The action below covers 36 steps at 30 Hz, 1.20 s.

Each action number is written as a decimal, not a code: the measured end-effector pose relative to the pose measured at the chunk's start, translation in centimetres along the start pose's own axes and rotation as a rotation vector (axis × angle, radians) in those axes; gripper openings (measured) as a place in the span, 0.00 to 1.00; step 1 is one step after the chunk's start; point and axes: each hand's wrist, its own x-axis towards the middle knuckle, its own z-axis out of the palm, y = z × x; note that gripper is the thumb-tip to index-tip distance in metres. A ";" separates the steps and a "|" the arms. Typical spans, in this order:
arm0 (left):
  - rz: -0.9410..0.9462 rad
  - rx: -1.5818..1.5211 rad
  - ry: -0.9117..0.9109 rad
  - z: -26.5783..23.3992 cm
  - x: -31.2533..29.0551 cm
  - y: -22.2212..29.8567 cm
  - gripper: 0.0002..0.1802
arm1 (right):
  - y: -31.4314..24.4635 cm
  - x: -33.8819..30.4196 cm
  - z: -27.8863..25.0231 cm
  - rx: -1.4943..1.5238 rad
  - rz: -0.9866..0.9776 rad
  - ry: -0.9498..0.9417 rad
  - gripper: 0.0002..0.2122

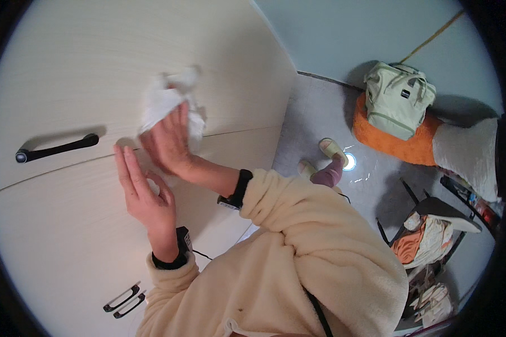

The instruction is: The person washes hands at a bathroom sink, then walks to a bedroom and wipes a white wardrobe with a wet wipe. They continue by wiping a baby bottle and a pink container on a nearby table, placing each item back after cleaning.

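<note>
My right hand (168, 139) presses a crumpled white cloth (157, 106) flat against the pale wood-grain cabinet front (225, 84). The cloth is slightly blurred and bunches out around the fingers. Just below and left, my left hand (145, 202) has its fingers stretched out and its thumb apart, with nothing in it. Its fingertips are at the panel near the seam; whether they touch cannot be made out. A long black handle (56, 148) is fixed to the panel left of both hands.
Two smaller black handles (125, 301) sit lower on the cabinet. At right, a pale green backpack (399, 101) rests on an orange seat (371, 137). A dark chair with clothes (427, 238) stands nearer. My slippered foot (333, 150) is on the grey floor (306, 106).
</note>
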 end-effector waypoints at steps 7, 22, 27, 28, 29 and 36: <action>-0.051 -0.124 -0.082 2.0 -1.5 0.9 0.34 | 9.6 -4.8 -0.4 0.012 0.228 0.118 0.33; -0.001 -0.094 -0.201 6.5 -3.7 2.6 0.32 | 19.5 2.2 0.1 0.031 0.874 0.150 0.29; 0.000 -0.156 -0.217 7.2 -4.5 2.9 0.32 | 9.4 15.3 -2.3 0.077 -0.139 0.124 0.29; -0.012 -0.178 -0.227 7.4 -4.6 2.8 0.32 | 8.6 16.8 -2.6 0.061 -0.191 0.133 0.28; -0.023 -0.194 -0.231 7.6 -4.9 2.8 0.32 | 8.1 17.9 -2.9 0.032 -0.305 0.197 0.28; -0.060 -0.235 -0.424 9.9 -8.9 3.8 0.30 | 11.8 19.1 -3.1 0.151 -0.476 0.196 0.26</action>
